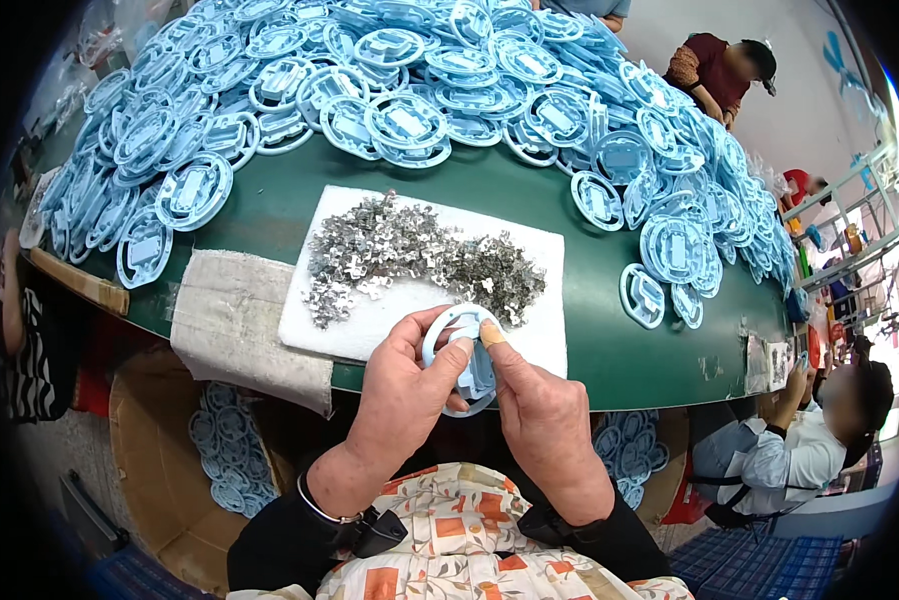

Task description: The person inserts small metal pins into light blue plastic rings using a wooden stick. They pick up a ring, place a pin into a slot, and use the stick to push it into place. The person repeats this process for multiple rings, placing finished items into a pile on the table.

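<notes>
Between both hands, over the near edge of the table, I hold a round light blue plastic part [477, 383] with a raised rim. My left hand [406, 385] grips its left side, thumb across the face and fingers beneath. My right hand [542, 405] is closed on the right side, its thumb or finger, with a tan covering on the tip, pressing near the top rim. Whether a small metal piece sits under that tip is hidden. Just beyond my hands, small silvery metal clips [409, 245] lie heaped on a white foam board [419, 337].
A large pile of similar blue parts [409, 120] covers the far side of the green table [279, 190]. A pale cloth-covered pad [244, 310] lies left of the foam. Below stands a cardboard box [154, 450] with more parts. Other people [789, 430] sit around the table.
</notes>
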`<state>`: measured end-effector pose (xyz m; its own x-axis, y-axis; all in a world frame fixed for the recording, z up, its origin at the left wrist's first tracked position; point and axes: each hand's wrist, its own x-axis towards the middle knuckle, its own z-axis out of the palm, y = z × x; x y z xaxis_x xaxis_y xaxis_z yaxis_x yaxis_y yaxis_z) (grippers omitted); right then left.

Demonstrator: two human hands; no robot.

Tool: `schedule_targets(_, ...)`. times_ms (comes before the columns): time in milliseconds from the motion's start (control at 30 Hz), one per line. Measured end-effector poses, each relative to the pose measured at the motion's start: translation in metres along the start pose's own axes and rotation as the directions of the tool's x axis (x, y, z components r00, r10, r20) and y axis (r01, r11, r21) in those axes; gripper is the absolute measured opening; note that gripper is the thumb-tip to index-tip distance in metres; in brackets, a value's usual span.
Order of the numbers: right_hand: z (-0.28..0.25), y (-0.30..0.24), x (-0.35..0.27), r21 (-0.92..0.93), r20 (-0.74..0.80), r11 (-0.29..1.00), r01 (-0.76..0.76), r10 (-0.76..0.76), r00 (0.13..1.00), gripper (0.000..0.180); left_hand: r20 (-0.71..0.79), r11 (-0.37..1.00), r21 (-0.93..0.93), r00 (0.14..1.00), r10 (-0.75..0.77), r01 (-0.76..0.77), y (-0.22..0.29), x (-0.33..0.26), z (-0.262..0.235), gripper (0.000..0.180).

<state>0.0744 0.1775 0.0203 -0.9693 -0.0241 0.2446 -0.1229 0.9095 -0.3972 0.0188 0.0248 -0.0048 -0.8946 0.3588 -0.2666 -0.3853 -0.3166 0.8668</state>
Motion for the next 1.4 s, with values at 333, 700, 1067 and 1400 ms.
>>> schedule_targets(333, 0.001, 0.013, 0.003, 0.292, -0.039, 0.956, -0.035, 0.049, 0.998, 0.051, 0.074, 0.987, -0.141, 0.995, -0.072, 0.081, 0.002, 0.009, -0.008, 0.039)
schedule_targets(700, -0.019, -0.014, 0.012, 0.056, 0.197, 0.971, -0.234, 0.219, 0.956, 0.045, 0.003, 0.995, -0.097, 1.0, 0.003, -0.002, 0.007, -0.004, 0.008, 0.044)
schedule_targets(1067, 0.012, 0.006, 0.002, 0.153, -0.031, 0.988, -0.003, 0.008, 0.999, 0.056, 0.004, 0.999, -0.05, 1.0, 0.023, -0.023, -0.003, -0.001, 0.002, 0.044)
schedule_targets(1400, -0.008, 0.004, 0.013, 0.419, 0.209, 0.862, -0.286, 0.215, 0.954, 0.035, 0.039, 0.99, -0.139, 0.999, -0.031, 0.036, -0.007, 0.009, -0.007, 0.043)
